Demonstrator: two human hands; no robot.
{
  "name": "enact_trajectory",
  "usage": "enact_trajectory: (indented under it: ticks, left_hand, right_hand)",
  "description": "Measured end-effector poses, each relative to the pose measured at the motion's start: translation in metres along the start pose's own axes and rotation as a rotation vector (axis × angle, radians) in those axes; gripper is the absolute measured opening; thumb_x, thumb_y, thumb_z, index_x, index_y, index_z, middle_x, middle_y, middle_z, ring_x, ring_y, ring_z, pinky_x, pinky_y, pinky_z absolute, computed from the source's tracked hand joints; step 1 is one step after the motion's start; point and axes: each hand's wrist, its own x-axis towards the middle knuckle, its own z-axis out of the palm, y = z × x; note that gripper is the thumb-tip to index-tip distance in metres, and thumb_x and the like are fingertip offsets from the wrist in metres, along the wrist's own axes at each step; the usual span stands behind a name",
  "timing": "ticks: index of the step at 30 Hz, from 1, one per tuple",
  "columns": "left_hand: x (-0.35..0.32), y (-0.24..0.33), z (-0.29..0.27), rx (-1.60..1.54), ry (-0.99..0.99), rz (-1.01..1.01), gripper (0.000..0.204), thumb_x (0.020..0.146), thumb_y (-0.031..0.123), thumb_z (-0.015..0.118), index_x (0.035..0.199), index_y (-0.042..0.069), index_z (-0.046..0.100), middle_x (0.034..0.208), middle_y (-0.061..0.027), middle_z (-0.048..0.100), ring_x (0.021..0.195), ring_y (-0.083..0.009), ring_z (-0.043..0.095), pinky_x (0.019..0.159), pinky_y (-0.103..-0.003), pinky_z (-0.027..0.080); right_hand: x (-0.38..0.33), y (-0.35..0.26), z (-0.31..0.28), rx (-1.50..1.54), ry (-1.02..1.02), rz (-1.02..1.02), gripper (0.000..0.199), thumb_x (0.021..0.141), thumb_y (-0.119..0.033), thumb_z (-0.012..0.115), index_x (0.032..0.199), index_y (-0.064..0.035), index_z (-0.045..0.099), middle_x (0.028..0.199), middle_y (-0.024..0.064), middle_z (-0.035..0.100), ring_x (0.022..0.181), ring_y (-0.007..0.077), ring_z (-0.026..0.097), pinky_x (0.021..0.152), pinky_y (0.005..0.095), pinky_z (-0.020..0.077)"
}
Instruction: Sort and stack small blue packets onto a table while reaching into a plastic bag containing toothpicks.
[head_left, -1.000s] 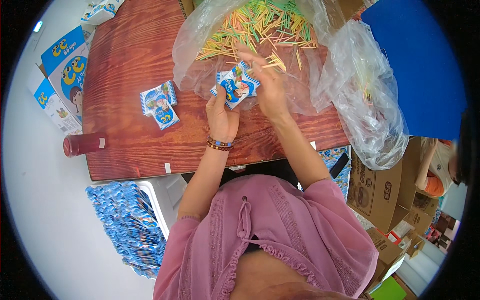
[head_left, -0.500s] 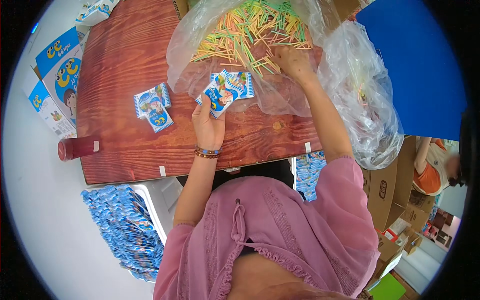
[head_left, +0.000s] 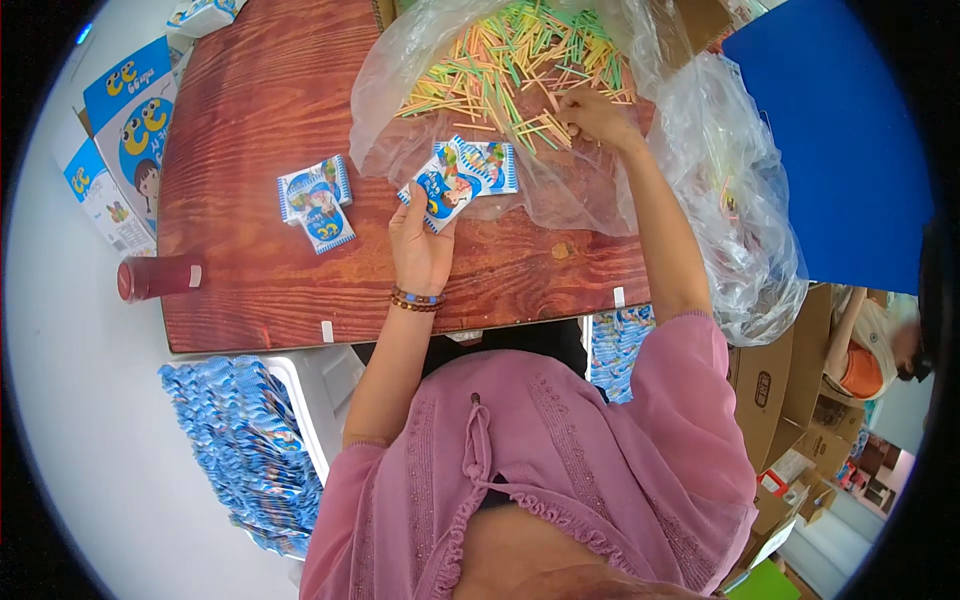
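Note:
My left hand (head_left: 422, 248) is closed on a small blue and white packet (head_left: 440, 200), held tilted between thumb and fingers above the table. Just behind it lies another such packet (head_left: 500, 167), partly covered by the held one. My right hand (head_left: 597, 118) reaches to the near right side of a heap of thin pastel sticks (head_left: 510, 60), yellow, green and orange. Its fingers are bent and pinched together among the sticks; whether a stick is between them cannot be made out. The heap lies on a spread clear plastic bag (head_left: 375, 110).
On the wooden table (head_left: 240, 100), overlapping packets (head_left: 318, 205) lie left. A dark red cylinder (head_left: 160, 277) and printed box (head_left: 140, 130) stand beyond. Packets fill a white bin (head_left: 290, 400) below. Crumpled plastic (head_left: 720, 200), a blue panel (head_left: 830, 140), cartons (head_left: 765, 390) and another person (head_left: 865, 345) are right.
My right hand has shifted slightly, its fingers drawing in at the edge of the heap. My left hand still holds the packet. The whole view has tilted a little.

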Motion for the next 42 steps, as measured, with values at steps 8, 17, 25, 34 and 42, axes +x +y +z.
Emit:
enact_trajectory:
  ticks: [8, 17, 25, 34, 42]
  left_hand:
    - [-0.006, 0.004, 0.008, -0.103, -0.054, -0.011, 0.024, 0.095, 0.021, 0.056, 0.107, 0.000, 0.060, 0.110, -0.0083, 0.065, 0.102, -0.0183, 0.062, 0.092, -0.035, 0.050]
    - [-0.017, 0.019, 0.011, -0.113, -0.064, 0.028, 0.026, 0.095, 0.023, 0.055, 0.110, 0.003, 0.060, 0.112, -0.0065, 0.064, 0.103, -0.0186, 0.062, 0.092, -0.038, 0.049]
    - [-0.021, 0.031, 0.000, -0.152, -0.066, 0.107, 0.027, 0.096, 0.024, 0.054, 0.109, 0.001, 0.059, 0.112, -0.0085, 0.063, 0.103, -0.0192, 0.062, 0.090, -0.038, 0.051]
    - [-0.024, 0.042, -0.007, -0.236, -0.053, 0.120, 0.028, 0.095, 0.025, 0.054, 0.111, 0.003, 0.058, 0.110, -0.0080, 0.064, 0.101, -0.0187, 0.062, 0.088, -0.035, 0.052]
    - [-0.028, 0.050, -0.015, -0.319, -0.059, 0.111, 0.037, 0.094, 0.031, 0.056, 0.118, 0.003, 0.053, 0.118, -0.0072, 0.060, 0.109, -0.0192, 0.058, 0.095, -0.037, 0.046]
  right_hand:
    - [-0.096, -0.105, 0.057, 0.875, 0.138, -0.243, 0.005, 0.086, -0.011, 0.063, 0.083, -0.0065, 0.062, 0.076, 0.0008, 0.064, 0.069, 0.0070, 0.059, 0.060, 0.0204, 0.0438]
    - [-0.111, -0.132, 0.104, 0.624, 0.118, -0.583, 0.007, 0.080, -0.003, 0.067, 0.086, -0.0022, 0.068, 0.109, 0.0055, 0.062, 0.104, 0.0126, 0.055, 0.086, 0.0273, 0.0447]
    - [-0.105, -0.140, 0.104, 0.411, -0.047, -0.640, 0.014, 0.081, -0.008, 0.067, 0.095, -0.0052, 0.071, 0.120, 0.0091, 0.060, 0.111, 0.0182, 0.054, 0.094, 0.0304, 0.0420]
    - [-0.113, -0.153, 0.113, 0.227, -0.013, -0.768, 0.018, 0.088, -0.014, 0.061, 0.100, -0.0030, 0.070, 0.122, 0.0114, 0.060, 0.112, 0.0209, 0.054, 0.094, 0.0340, 0.0427]
    - [-0.123, -0.169, 0.132, 0.416, 0.002, -0.754, 0.018, 0.090, -0.010, 0.057, 0.100, 0.0006, 0.068, 0.119, 0.0101, 0.061, 0.108, 0.0180, 0.056, 0.093, 0.0301, 0.0426]
